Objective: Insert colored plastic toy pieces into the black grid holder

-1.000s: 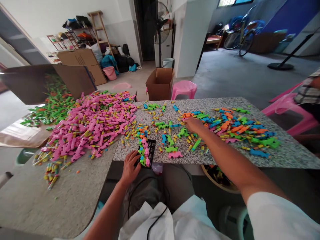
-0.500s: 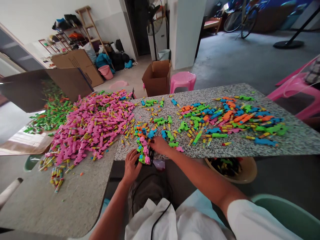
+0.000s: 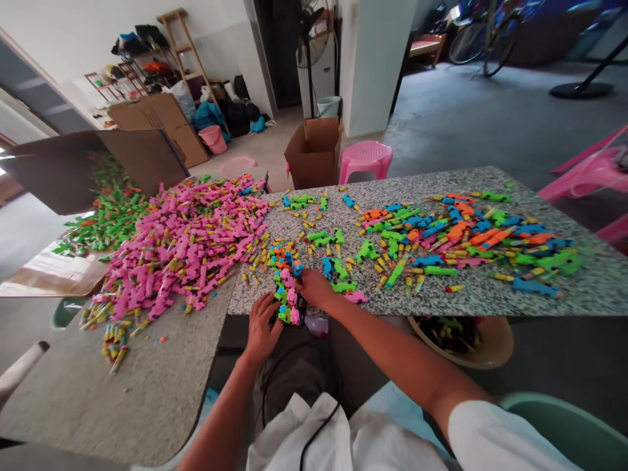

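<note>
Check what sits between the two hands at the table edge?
Head view: a black tray loaded with small coloured toy pieces lies between left hand and right hand.

Grey concrete floor (image 3: 466, 124), white pillar (image 3: 373, 59), pink stool (image 3: 366, 157), standing fan (image 3: 314, 33).

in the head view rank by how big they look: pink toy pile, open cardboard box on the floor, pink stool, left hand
1. pink toy pile
2. open cardboard box
3. pink stool and left hand look alike; the hand is much nearer the camera, so no ranking.

Probably an informal home workshop. Granite tables (image 3: 490, 301) carry bulk plastic toy parts (image 3: 186, 242). Cardboard boxes (image 3: 314, 154), stools (image 3: 366, 157) and a bicycle (image 3: 483, 33) stand behind.
</note>
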`<state>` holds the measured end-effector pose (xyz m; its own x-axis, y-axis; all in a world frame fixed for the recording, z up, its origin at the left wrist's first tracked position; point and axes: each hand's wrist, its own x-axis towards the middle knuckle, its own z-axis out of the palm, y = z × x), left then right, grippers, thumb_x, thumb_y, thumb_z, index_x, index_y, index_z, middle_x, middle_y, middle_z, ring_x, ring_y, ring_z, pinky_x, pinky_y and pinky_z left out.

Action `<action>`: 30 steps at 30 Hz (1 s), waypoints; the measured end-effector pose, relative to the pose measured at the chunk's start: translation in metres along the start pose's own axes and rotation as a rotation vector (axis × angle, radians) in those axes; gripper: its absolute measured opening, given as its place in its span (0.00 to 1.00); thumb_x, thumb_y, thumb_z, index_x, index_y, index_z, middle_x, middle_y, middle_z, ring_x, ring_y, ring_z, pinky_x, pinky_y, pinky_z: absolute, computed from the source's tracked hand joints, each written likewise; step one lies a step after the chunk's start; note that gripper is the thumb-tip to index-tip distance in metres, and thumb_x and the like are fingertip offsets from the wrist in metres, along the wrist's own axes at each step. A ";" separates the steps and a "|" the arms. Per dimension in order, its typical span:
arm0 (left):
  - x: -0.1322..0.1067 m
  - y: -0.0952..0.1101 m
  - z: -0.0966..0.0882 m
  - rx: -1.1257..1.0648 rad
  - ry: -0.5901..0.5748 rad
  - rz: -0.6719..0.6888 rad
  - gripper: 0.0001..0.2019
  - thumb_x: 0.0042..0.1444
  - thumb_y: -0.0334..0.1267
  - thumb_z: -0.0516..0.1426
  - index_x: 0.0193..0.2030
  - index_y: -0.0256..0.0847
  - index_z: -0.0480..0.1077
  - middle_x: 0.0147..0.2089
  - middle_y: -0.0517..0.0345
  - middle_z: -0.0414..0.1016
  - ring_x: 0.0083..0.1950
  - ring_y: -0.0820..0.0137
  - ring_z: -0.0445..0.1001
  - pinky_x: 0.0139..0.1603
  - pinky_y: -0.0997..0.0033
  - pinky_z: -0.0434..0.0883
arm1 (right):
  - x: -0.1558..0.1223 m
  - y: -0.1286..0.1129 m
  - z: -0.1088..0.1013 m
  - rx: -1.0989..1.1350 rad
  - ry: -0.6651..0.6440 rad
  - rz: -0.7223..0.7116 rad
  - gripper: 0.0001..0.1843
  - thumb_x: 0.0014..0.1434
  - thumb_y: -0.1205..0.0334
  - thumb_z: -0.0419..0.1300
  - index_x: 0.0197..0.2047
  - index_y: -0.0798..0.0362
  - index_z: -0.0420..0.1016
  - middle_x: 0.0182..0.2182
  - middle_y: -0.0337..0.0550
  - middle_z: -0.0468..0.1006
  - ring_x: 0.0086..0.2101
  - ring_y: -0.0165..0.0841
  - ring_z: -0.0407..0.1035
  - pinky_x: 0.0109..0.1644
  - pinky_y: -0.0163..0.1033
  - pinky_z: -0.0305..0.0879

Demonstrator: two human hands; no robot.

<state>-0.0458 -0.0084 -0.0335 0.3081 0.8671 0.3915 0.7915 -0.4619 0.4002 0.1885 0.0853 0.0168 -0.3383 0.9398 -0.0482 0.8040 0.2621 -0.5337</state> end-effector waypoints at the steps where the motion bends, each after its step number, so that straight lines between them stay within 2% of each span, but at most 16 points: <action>1: 0.000 0.000 0.000 -0.001 0.000 -0.007 0.16 0.68 0.40 0.57 0.60 0.44 0.75 0.66 0.46 0.75 0.74 0.51 0.65 0.73 0.39 0.64 | 0.000 0.000 0.000 0.000 0.003 0.004 0.19 0.73 0.53 0.55 0.52 0.57 0.81 0.51 0.56 0.84 0.51 0.42 0.78 0.52 0.37 0.66; 11: 0.000 0.000 0.001 0.008 0.006 -0.006 0.16 0.67 0.40 0.56 0.60 0.45 0.75 0.66 0.46 0.75 0.74 0.50 0.66 0.72 0.38 0.66 | 0.004 -0.008 0.002 -0.016 -0.008 0.016 0.20 0.74 0.53 0.53 0.54 0.55 0.82 0.50 0.57 0.84 0.50 0.45 0.80 0.50 0.41 0.70; 15: 0.000 -0.004 0.004 0.000 0.043 0.017 0.16 0.67 0.40 0.58 0.59 0.45 0.75 0.65 0.45 0.76 0.72 0.50 0.67 0.71 0.38 0.67 | 0.005 -0.015 0.002 -0.044 -0.038 0.028 0.19 0.74 0.55 0.53 0.56 0.54 0.81 0.52 0.54 0.84 0.51 0.42 0.79 0.51 0.39 0.70; 17: 0.001 -0.006 0.005 -0.004 0.058 0.031 0.15 0.67 0.39 0.57 0.59 0.45 0.75 0.65 0.45 0.76 0.72 0.50 0.68 0.70 0.37 0.68 | 0.004 -0.012 -0.008 -0.052 -0.095 0.003 0.18 0.72 0.55 0.56 0.54 0.54 0.82 0.51 0.53 0.85 0.50 0.40 0.79 0.50 0.37 0.70; 19: 0.002 -0.008 0.007 -0.008 0.060 0.039 0.15 0.67 0.39 0.57 0.59 0.44 0.75 0.64 0.44 0.76 0.71 0.49 0.68 0.70 0.36 0.68 | 0.000 0.002 -0.028 -0.048 -0.116 -0.026 0.15 0.70 0.56 0.57 0.50 0.54 0.83 0.47 0.51 0.86 0.47 0.39 0.79 0.48 0.36 0.68; 21: 0.002 -0.008 0.007 -0.012 0.066 0.040 0.15 0.67 0.39 0.57 0.58 0.44 0.76 0.64 0.44 0.77 0.71 0.49 0.69 0.69 0.35 0.68 | -0.008 0.025 -0.056 -0.056 -0.020 0.025 0.16 0.72 0.59 0.54 0.47 0.54 0.84 0.44 0.50 0.86 0.44 0.37 0.79 0.47 0.35 0.67; 23: 0.002 -0.007 0.007 -0.016 0.075 0.032 0.15 0.67 0.40 0.58 0.57 0.45 0.76 0.63 0.44 0.77 0.70 0.49 0.69 0.69 0.35 0.68 | -0.017 0.053 -0.084 -0.094 0.124 0.168 0.19 0.73 0.61 0.50 0.47 0.54 0.83 0.42 0.50 0.85 0.42 0.37 0.78 0.46 0.35 0.65; 25: 0.002 -0.005 0.007 -0.015 0.083 0.018 0.15 0.67 0.41 0.58 0.57 0.45 0.77 0.64 0.44 0.77 0.70 0.49 0.69 0.69 0.35 0.69 | -0.025 0.075 -0.103 -0.151 0.156 0.285 0.19 0.74 0.59 0.50 0.45 0.55 0.83 0.41 0.52 0.85 0.42 0.38 0.78 0.45 0.36 0.65; 27: 0.003 -0.003 0.007 -0.009 0.087 0.009 0.15 0.67 0.41 0.57 0.58 0.45 0.76 0.64 0.45 0.77 0.71 0.49 0.69 0.69 0.35 0.68 | -0.031 0.084 -0.109 -0.196 0.101 0.303 0.20 0.74 0.55 0.51 0.42 0.55 0.83 0.40 0.54 0.85 0.42 0.40 0.78 0.44 0.37 0.65; 30: 0.003 -0.001 0.006 0.005 0.083 0.012 0.16 0.67 0.41 0.57 0.59 0.46 0.76 0.64 0.45 0.77 0.71 0.49 0.69 0.70 0.36 0.68 | -0.030 0.078 -0.098 -0.205 0.032 0.236 0.19 0.73 0.51 0.54 0.46 0.53 0.83 0.42 0.53 0.85 0.44 0.42 0.78 0.45 0.38 0.66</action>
<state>-0.0427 -0.0039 -0.0377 0.2729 0.8428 0.4639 0.7906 -0.4713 0.3910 0.3097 0.0987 0.0591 -0.1180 0.9855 -0.1220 0.9414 0.0719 -0.3297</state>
